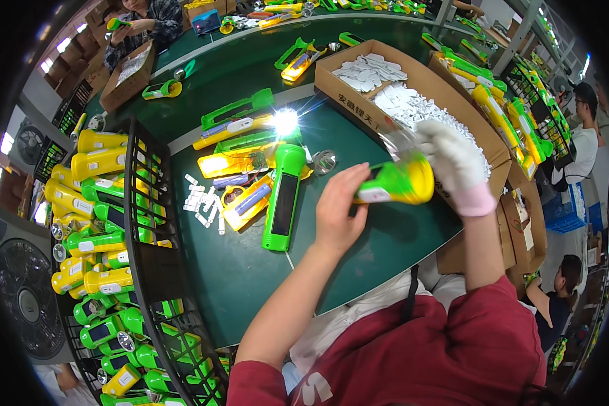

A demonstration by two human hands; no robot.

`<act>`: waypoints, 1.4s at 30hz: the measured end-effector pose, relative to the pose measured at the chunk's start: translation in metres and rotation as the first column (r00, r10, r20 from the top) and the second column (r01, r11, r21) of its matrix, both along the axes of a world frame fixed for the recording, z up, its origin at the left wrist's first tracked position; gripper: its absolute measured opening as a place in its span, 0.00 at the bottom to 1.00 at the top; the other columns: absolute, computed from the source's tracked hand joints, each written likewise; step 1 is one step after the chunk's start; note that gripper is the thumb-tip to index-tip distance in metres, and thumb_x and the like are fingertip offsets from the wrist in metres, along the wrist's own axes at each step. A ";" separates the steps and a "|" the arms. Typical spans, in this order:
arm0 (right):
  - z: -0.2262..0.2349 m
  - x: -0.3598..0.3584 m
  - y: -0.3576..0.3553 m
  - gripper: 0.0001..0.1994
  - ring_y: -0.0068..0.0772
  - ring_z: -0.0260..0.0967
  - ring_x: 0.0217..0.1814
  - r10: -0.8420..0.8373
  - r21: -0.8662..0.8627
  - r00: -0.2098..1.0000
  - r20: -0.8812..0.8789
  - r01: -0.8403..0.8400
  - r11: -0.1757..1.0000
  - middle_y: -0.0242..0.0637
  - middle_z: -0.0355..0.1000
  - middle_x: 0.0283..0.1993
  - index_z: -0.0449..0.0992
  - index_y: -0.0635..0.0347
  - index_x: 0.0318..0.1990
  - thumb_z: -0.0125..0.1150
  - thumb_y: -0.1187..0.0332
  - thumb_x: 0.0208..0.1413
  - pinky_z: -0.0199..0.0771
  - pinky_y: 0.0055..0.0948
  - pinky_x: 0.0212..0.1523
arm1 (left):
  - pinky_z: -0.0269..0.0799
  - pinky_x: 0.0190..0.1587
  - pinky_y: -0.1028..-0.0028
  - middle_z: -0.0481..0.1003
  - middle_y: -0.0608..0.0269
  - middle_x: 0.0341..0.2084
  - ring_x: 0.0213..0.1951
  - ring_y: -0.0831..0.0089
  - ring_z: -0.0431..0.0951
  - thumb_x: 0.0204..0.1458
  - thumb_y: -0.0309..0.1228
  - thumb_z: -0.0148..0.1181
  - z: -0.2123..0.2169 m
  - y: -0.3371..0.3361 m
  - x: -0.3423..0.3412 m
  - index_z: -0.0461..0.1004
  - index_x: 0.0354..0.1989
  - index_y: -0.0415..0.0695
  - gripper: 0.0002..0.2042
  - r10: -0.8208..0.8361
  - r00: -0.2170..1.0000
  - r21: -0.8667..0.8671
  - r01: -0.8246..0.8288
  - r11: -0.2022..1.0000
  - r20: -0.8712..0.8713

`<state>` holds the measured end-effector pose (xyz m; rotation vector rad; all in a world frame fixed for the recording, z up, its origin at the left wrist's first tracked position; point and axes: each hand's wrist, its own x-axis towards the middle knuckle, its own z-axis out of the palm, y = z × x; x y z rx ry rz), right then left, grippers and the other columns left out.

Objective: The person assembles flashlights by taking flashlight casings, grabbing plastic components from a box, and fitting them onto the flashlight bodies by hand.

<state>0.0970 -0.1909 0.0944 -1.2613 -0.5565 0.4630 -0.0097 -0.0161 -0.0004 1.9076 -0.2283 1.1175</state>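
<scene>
My bare left hand [342,206] is closed around a green and yellow flashlight body [389,184], tilted so its wide yellow-rimmed head points right. In a white glove, my right hand [457,162] is at that head, its fingers closed on a shiny, clear-looking reflector cup [400,144] that is smeared by motion. A second reflector cup [324,162] rests on the green table to the left of the flashlight. Further left lies a whole green flashlight [282,203] with a dark panel. Beside it are opened yellow halves [250,203] with batteries and a brightly lit lamp [285,122].
Small white parts [203,204] are scattered on the table's left. A black crate [142,271] full of flashlights borders that side. A cardboard box [358,95] of white pieces stands at the back right. Co-workers [159,20] sit across the belt and at right.
</scene>
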 end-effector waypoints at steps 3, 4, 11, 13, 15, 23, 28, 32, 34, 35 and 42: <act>0.038 -0.012 -0.020 0.18 0.29 0.68 0.45 -0.048 -0.208 0.989 0.139 0.076 0.975 0.40 0.69 0.45 0.65 0.69 0.51 0.47 0.66 0.57 0.68 0.27 0.47 | 0.64 0.51 0.63 0.72 0.60 0.45 0.48 0.63 0.71 0.36 0.16 0.55 0.004 -0.002 0.001 0.71 0.43 0.43 0.21 0.027 0.999 0.164 -0.033 0.986 0.039; 0.038 -0.019 -0.021 0.20 0.31 0.68 0.44 0.061 -0.400 0.933 0.355 0.092 0.912 0.40 0.69 0.45 0.65 0.68 0.52 0.50 0.64 0.56 0.68 0.28 0.46 | 0.64 0.51 0.63 0.72 0.60 0.45 0.48 0.63 0.71 0.36 0.16 0.55 0.004 -0.002 0.001 0.71 0.43 0.43 0.21 0.027 0.999 0.160 -0.034 0.987 0.040; 0.033 -0.061 0.021 0.25 0.52 0.69 0.38 0.555 -0.858 0.657 0.510 0.348 0.377 0.50 0.69 0.37 0.67 0.63 0.44 0.60 0.56 0.39 0.70 0.39 0.41 | 0.58 0.54 0.63 0.72 0.62 0.45 0.48 0.63 0.70 0.33 0.15 0.57 0.002 0.001 -0.003 0.72 0.41 0.45 0.22 0.205 0.978 0.177 -0.208 0.962 0.036; 0.032 -0.042 0.028 0.22 0.51 0.69 0.34 0.558 -0.823 0.618 0.553 0.303 0.480 0.50 0.70 0.30 0.68 0.63 0.38 0.59 0.58 0.36 0.71 0.40 0.37 | 0.58 0.53 0.63 0.67 0.55 0.48 0.50 0.57 0.65 0.29 0.19 0.63 0.002 0.001 -0.003 0.67 0.47 0.45 0.29 0.329 0.943 0.128 -0.333 0.934 0.049; 0.046 -0.027 0.051 0.21 0.49 0.70 0.35 0.550 -0.848 0.665 0.504 0.262 0.460 0.51 0.70 0.29 0.69 0.64 0.35 0.59 0.57 0.37 0.71 0.38 0.36 | 0.59 0.49 0.62 0.64 0.51 0.44 0.46 0.54 0.62 0.32 0.23 0.68 -0.006 0.005 -0.002 0.59 0.50 0.37 0.33 0.404 0.914 0.042 -0.405 0.913 0.031; 0.057 0.089 0.225 0.25 0.43 0.73 0.37 0.509 -0.707 0.491 0.707 0.516 0.484 0.50 0.73 0.33 0.75 0.67 0.35 0.58 0.50 0.40 0.71 0.36 0.37 | 0.66 0.34 0.68 0.67 0.54 0.29 0.32 0.60 0.68 0.38 0.21 0.62 -0.001 0.004 0.003 0.65 0.35 0.37 0.15 0.168 0.975 0.010 -0.168 0.986 -0.144; -0.003 0.155 0.342 0.19 0.44 0.72 0.42 0.444 -0.753 0.608 0.659 0.530 0.391 0.46 0.74 0.39 0.77 0.61 0.37 0.59 0.56 0.42 0.72 0.35 0.42 | 0.69 0.30 0.67 0.66 0.54 0.27 0.31 0.59 0.69 0.41 0.24 0.59 -0.004 0.000 0.006 0.65 0.35 0.37 0.13 0.034 0.961 0.128 0.001 0.992 -0.273; -0.048 0.173 0.393 0.14 0.42 0.71 0.47 0.265 -0.760 0.735 0.623 0.491 0.425 0.42 0.73 0.43 0.78 0.57 0.38 0.58 0.62 0.44 0.72 0.34 0.46 | 0.71 0.30 0.67 0.67 0.53 0.28 0.33 0.58 0.70 0.36 0.24 0.59 -0.012 0.005 0.005 0.66 0.35 0.35 0.15 0.050 0.955 0.072 -0.030 0.997 -0.292; -0.064 0.179 0.402 0.17 0.39 0.71 0.48 0.247 -0.784 0.755 0.607 0.519 0.340 0.39 0.73 0.46 0.76 0.55 0.42 0.58 0.58 0.46 0.72 0.32 0.45 | 0.71 0.30 0.67 0.67 0.53 0.28 0.32 0.58 0.70 0.35 0.24 0.59 -0.001 0.006 0.005 0.66 0.34 0.35 0.15 0.003 0.962 0.015 0.002 1.000 -0.274; -0.070 0.184 0.404 0.19 0.37 0.72 0.48 0.237 -0.806 0.776 0.584 0.520 0.284 0.38 0.72 0.46 0.76 0.54 0.43 0.55 0.53 0.48 0.72 0.34 0.43 | 0.71 0.30 0.68 0.67 0.52 0.27 0.32 0.58 0.70 0.33 0.23 0.59 0.002 0.006 0.006 0.66 0.33 0.34 0.15 -0.039 0.967 -0.038 0.031 0.999 -0.254; -0.012 0.196 0.412 0.16 0.27 0.69 0.50 -0.056 -0.728 0.729 0.682 0.684 0.037 0.30 0.72 0.47 0.77 0.49 0.41 0.57 0.54 0.47 0.67 0.33 0.46 | 0.71 0.29 0.68 0.67 0.54 0.25 0.30 0.59 0.71 0.34 0.22 0.56 -0.009 0.016 0.003 0.65 0.30 0.35 0.12 0.025 0.952 0.043 -0.012 0.999 -0.306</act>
